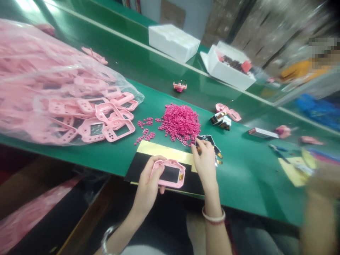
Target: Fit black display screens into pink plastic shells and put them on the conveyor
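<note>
Holding a pink camera casing (pixel 170 174) in the left hand (pixel 147 180) near the front edge of the green table (pixel 247 177).
Its fingers wrapped the casing's rim; the right hand's (pixel 205 163) fingertips (pixel 198 143) pinched a black panel (pixel 206 140) just beside a heap of magenta parts (pixel 180 122).

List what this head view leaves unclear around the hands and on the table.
Pink casing: back and lower left hidden by the left hand.
Small black pieces: partly covered by the right hand.
Pink frames: blurred behind the plastic bag.
Tiny pink parts: too small to make out.
Arm: blurred, cut off by the right edge.
</note>
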`<state>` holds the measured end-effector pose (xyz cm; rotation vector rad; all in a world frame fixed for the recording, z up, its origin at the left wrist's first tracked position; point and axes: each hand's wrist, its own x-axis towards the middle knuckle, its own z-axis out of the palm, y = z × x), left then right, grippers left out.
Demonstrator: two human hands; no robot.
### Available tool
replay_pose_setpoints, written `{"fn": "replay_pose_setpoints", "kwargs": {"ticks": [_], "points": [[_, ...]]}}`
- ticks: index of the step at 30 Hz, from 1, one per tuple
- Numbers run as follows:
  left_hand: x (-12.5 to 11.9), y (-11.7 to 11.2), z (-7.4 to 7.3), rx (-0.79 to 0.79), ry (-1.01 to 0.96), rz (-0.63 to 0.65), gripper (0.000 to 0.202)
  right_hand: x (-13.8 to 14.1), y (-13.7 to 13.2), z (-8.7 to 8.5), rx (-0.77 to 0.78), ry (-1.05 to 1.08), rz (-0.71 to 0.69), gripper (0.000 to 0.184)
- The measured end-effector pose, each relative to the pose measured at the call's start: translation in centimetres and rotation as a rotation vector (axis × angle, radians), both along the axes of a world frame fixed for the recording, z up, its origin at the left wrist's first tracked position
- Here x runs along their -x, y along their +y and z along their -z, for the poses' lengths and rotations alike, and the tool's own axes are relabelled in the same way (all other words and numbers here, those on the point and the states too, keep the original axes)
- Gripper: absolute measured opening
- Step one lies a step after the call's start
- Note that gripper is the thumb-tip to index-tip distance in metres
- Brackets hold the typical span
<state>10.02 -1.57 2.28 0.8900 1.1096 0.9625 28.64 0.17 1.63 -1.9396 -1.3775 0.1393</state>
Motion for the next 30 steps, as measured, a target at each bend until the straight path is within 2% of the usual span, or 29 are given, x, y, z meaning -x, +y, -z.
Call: {"fn": "replay_pose_setpoints", "kwargs": {"ticks": [3,5,10,12,16,21,24,26,30], "points": [[0.4,0.0,-0.2,-0.002,-0.1,0.007,0.025,-0.7,2.1,0.6,0.025,-0.053,-0.011,0.018],[0.6,-0.1,-0.4,-0.001,-0.133,0.01,0.027,-0.6,2.3,0.6,0.017,-0.059,-0.005,0.016],[0.9,-0.4,-0.5,-0.014,-0.138,0.009,0.029,0.6,-0.7,-1.1,-0.072,0.029,0.077,0.025],[0.8,-0.5,-0.5,-0.027,-0.132,-0.008,0.031,1.8,-2.5,-2.2,-0.078,0.192,0.12,0.025],[0.5,-0.8,-0.5,-0.069,-0.127,-0.039,0.034,5.4,-5.7,-3.6,-0.028,0.656,0.145,0.021],[0.2,-1.3,-0.1,-0.108,-0.123,-0.061,0.038,8.7,-7.7,-3.8,0.029,0.552,0.087,0.019],[0.1,-1.8,0.3,-0.146,-0.104,-0.078,0.039,9.5,-7.7,-3.5,0.098,0.568,-0.009,0.018],[0.0,-2.3,0.5,-0.14,-0.112,-0.066,0.039,9.9,-7.5,-3.1,0.09,0.56,-0.055,0.017],[-0.2,-3.0,0.6,-0.054,-0.199,-0.052,0.036,11.0,-7.2,-2.9,0.043,0.559,0.014,0.016]]}}
